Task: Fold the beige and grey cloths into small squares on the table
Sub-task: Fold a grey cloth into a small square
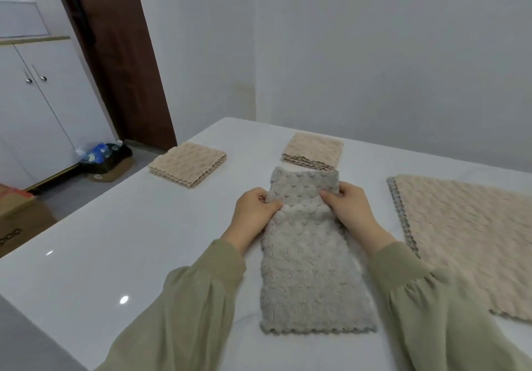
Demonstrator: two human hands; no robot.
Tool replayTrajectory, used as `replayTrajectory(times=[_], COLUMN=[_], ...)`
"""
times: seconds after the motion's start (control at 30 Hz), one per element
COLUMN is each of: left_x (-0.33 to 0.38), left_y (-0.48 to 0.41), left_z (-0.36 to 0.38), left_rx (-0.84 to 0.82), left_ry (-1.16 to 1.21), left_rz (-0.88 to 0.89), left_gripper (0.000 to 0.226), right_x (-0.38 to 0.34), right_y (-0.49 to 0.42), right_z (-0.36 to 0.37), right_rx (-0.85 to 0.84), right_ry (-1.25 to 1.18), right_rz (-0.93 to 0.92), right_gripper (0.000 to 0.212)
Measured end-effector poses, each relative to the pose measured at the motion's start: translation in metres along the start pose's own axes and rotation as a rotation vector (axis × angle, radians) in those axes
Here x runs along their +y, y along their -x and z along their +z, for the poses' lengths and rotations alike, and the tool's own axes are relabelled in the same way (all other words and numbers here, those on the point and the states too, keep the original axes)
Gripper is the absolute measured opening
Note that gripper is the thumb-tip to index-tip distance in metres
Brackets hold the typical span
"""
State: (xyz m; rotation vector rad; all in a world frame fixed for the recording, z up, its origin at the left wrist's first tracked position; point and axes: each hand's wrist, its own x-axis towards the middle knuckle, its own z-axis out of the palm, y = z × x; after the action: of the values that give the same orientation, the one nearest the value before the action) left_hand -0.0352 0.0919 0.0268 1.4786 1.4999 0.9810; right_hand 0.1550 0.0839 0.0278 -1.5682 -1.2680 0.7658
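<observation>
Head view: grey cloth (312,258) long, bumpy strip; left hand (253,212) and right hand (352,208) pinch far-end sides.

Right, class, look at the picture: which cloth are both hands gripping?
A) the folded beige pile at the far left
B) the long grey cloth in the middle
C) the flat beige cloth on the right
B: the left hand and the right hand each pinch a side edge of the grey cloth, thumbs on top, near its far end.
</observation>
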Motion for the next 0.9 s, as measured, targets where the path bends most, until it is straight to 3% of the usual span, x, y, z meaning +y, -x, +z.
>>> replayTrajectory(times=[0.23,0.37,0.5,0.7,0.9], left_x=[-0.005,-0.007,-0.007,-0.008,-0.016], left_y=[-0.024,-0.038,-0.055,-0.064,-0.066], left_z=[0.006,0.009,0.009,0.015,0.018], left_rx=[0.080,0.072,0.081,0.087,0.098], left_ry=[0.067,0.114,0.083,-0.265,-0.393], left_rz=[0.053,0.073,0.097,0.294,0.235], left_gripper=[0.015,0.040,0.054,0.046,0.053], right_x=[0.002,0.000,0.004,0.008,0.014], right_y=[-0.013,-0.024,-0.034,-0.040,-0.039], right_z=[0.004,0.008,0.009,0.013,0.011], right_rx=[0.019,0.000,-0.052,0.027,0.107], right_ry=[-0.020,-0.038,-0.090,0.144,0.138], right_rz=[-0.034,-0.053,-0.027,-0.108,-0.139], right_gripper=[0.008,0.004,0.018,0.047,0.047])
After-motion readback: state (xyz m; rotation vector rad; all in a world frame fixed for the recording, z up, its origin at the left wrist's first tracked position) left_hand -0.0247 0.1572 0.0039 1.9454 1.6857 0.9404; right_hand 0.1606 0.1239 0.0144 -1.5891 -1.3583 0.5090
